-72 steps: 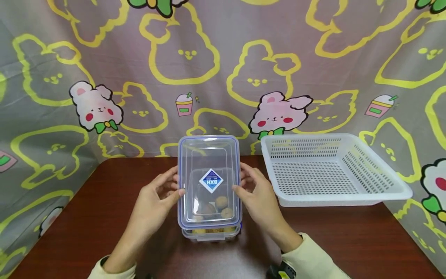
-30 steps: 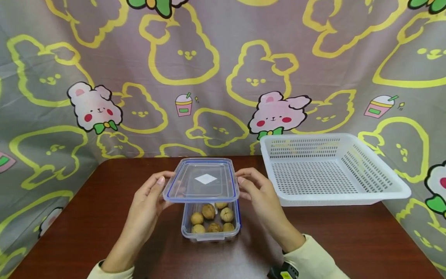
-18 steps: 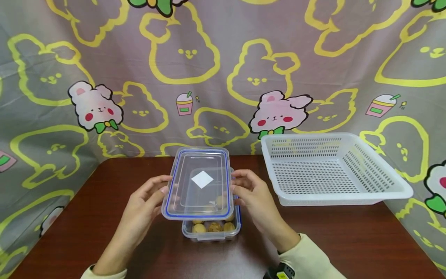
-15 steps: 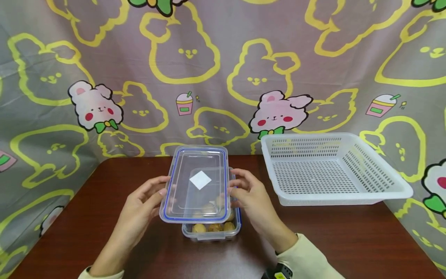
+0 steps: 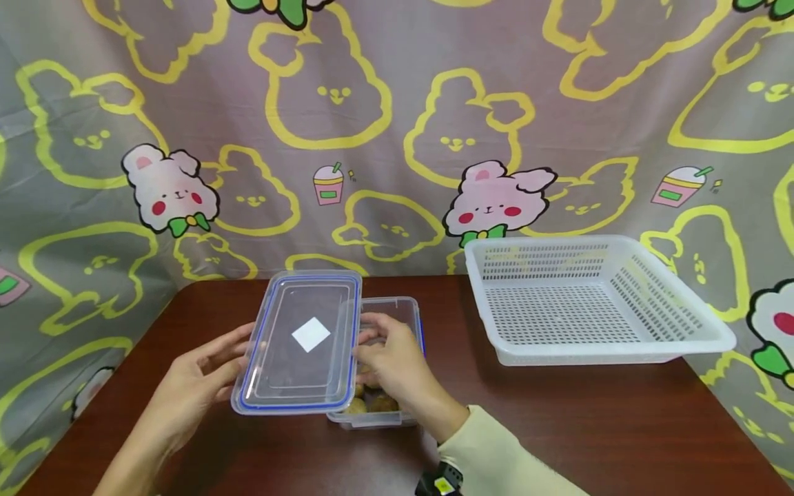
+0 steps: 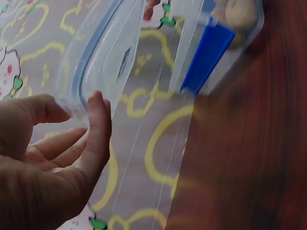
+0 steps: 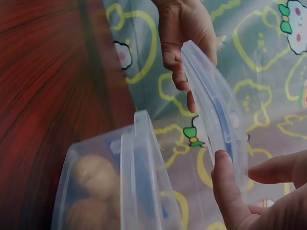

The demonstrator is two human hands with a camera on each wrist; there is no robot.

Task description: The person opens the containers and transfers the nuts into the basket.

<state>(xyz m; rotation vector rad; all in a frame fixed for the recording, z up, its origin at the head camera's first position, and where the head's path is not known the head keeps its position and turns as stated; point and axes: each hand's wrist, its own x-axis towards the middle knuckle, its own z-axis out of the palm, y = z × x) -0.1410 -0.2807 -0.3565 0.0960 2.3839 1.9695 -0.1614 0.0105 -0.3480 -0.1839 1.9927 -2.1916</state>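
A clear lid (image 5: pixel 282 365) with a blue seal and a white diamond label is held up between both hands, tilted, its sealed underside towards me in the head view. My left hand (image 5: pixel 189 386) pinches its left edge; in the left wrist view the thumb and fingers (image 6: pixel 98 124) close on the rim. My right hand (image 5: pixel 397 358) pinches the right edge, above the clear plastic container (image 5: pixel 406 310). Several walnuts (image 7: pixel 96 177) lie in that uncovered container, partly hidden by the lid and right hand. Blue clips (image 6: pixel 208 60) show on the container's side.
A white perforated basket (image 5: pixel 558 350) stands at the right of the dark wooden table (image 5: pixel 595 427). A patterned cloth (image 5: pixel 384 83) hangs right behind the table. A dark wrist device (image 5: pixel 440 479) sits by the right sleeve.
The lid was turned over, its label side now facing away, then carried left off the container by both hands. More of the container's back shows. Basket and container have stayed put.
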